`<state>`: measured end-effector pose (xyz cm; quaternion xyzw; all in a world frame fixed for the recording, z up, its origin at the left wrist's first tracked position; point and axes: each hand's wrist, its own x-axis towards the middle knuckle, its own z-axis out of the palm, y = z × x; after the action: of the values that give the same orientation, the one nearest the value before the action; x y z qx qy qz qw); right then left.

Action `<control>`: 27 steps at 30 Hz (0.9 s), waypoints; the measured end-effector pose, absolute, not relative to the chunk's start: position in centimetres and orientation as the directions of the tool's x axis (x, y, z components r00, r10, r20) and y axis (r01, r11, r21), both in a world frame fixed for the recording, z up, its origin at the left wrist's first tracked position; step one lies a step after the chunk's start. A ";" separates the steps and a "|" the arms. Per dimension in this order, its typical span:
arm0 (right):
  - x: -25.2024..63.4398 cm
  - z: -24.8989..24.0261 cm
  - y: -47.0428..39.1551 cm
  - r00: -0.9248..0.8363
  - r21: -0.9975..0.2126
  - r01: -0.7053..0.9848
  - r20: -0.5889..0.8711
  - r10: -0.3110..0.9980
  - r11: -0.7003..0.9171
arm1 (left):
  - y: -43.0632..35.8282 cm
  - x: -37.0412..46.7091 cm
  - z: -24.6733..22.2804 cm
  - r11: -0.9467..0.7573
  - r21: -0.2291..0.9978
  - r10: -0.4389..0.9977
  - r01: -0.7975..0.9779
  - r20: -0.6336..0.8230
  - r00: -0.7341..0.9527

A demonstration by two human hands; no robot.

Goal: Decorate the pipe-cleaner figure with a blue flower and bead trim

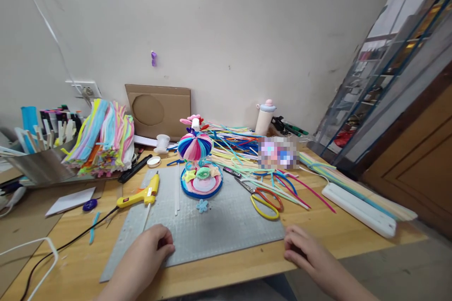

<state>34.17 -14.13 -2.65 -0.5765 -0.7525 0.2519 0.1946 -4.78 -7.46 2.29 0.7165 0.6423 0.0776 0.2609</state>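
1. Left hand (157,242) and forearm slant in from the lower edge over the near left part of the grey mat (219,240); the fingers bend loosely toward the thumb, released, gripping nothing that shows.
2. Right hand (300,244) angles in from the lower right, just beside the mat's near right corner, its fingers likewise slack and curled (whether either hand bears on a surface, I cannot tell).
3. Upright on the mat, beyond and between the hands, stands the craft piece (196,150): a striped ball above a round, blue-rimmed base. A small blue flower (202,205) lies just in front of it.
4. To its left lie a clear stick (177,197) and a yellow glue gun (141,196), whose black cord (70,244) trails across the desk (219,282). To its right, scissors (252,190) point obliquely toward it; loose fuzzy stems (229,141) crowd the space behind.
5. Between the hands, open mat runs from the flower to its front edge, then a wooden strip reaches the desk's edge. A white bar (359,210) bounds the right.
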 end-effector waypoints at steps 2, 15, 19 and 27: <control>34.2 -3.0 -14.2 -0.262 -0.580 0.782 0.025 0.965 0.227 | -7.4 -4.7 2.4 -0.066 0.468 0.959 0.881 -0.214 0.185; 34.5 -3.4 -14.8 -0.316 -0.619 0.733 0.058 0.947 0.282 | -4.7 -4.6 2.8 -0.068 0.369 0.893 0.927 -0.392 0.222; 34.6 -3.4 -14.8 -0.316 -0.616 0.737 0.048 0.947 0.277 | -4.1 -4.2 3.2 -0.065 0.329 0.858 0.942 -0.463 0.221; 34.0 -3.3 -14.5 -0.302 -0.595 0.759 0.037 0.953 0.264 | -2.7 -4.0 3.0 -0.077 0.338 0.821 0.938 -0.513 0.252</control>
<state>34.02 -14.52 -3.25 -0.5562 -0.7694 0.2426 0.1993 -3.97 -2.68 3.00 0.7277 0.6041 -0.0944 0.3107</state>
